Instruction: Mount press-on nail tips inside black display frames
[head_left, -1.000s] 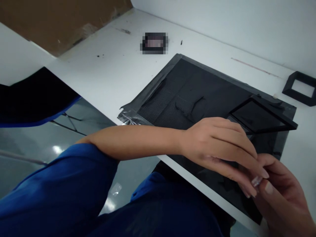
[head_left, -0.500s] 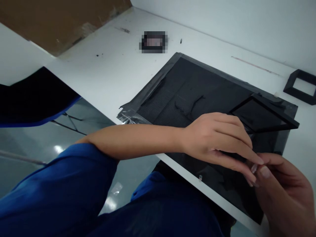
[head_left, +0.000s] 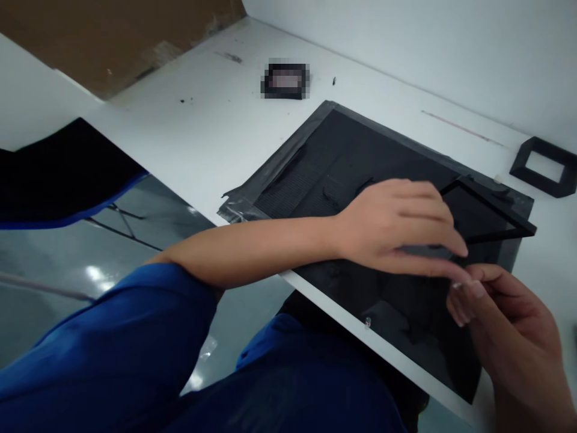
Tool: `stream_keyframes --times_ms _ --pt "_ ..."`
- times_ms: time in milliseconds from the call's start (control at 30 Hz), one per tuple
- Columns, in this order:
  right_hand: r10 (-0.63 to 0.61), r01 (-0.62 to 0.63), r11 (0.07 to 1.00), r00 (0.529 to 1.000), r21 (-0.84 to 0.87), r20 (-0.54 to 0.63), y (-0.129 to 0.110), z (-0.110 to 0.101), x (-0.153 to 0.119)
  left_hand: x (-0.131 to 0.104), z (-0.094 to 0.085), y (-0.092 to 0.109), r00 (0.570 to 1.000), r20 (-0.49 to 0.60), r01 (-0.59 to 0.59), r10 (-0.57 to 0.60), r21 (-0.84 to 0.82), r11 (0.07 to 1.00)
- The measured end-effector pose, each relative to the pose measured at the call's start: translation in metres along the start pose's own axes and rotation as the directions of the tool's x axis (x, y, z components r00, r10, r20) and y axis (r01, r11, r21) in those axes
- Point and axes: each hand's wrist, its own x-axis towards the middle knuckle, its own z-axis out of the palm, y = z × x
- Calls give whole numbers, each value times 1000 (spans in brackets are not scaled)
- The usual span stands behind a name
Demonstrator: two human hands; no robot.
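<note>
My left hand point(head_left: 401, 231) reaches across a black mat point(head_left: 387, 156), palm down. Its thumb tip touches the fingertips of my right hand, and the index finger is lifted apart from the thumb. At the mat's right side my right hand point(head_left: 514, 325) is closed in a pinch; a small shiny bit shows at its fingertips, too small to name. Just beyond the hands a thin black frame point(head_left: 491, 210) lies tilted on the mat, partly behind my left hand. A small clear piece point(head_left: 368, 323) is near the mat's front edge.
A thick black frame point(head_left: 543, 167) is on the white table point(head_left: 148, 132) at the right. Farther back lies a small dark-rimmed item point(head_left: 285, 81), blurred out. A brown board point(head_left: 112, 42) stands at the back left, and a black chair point(head_left: 58, 174) is beside the table.
My left index finger has lifted away from the thumb and from my right fingertips. Both hands have moved slightly up in the view. The clear bit between them is now mostly hidden.
</note>
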Motion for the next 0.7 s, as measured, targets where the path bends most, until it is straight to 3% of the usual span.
stream_keyframes --times_ms 67,167,233,300,400,500,567,700 --pt "-17 15 999 999 -40 -42 1 0 5 5 -6 0 985 -53 160 -162 -42 986" --pt "-48 37 989 996 -140 -70 1 0 12 7 -9 -1 929 -115 343 -351 -86 935" --pt "-59 47 981 996 -187 -60 1 0 15 3 -4 -6 892 -88 432 -444 -125 893" --pt "-52 44 978 998 -205 -32 2 0 17 -3 6 -13 866 14 491 -500 -218 844" --pt "-40 36 965 999 -259 -9 5 -2 21 -12 19 -23 809 209 587 -550 -360 725" --pt "-58 38 934 997 -356 -46 8 -8 23 -13 21 -25 776 275 630 -567 -330 703" --pt "-87 42 904 992 -426 -87 9 -14 24 -9 16 -20 781 300 617 -548 -234 752" --pt "-118 43 841 987 -540 -106 3 -22 19 -3 8 -6 832 337 510 -440 -152 847"
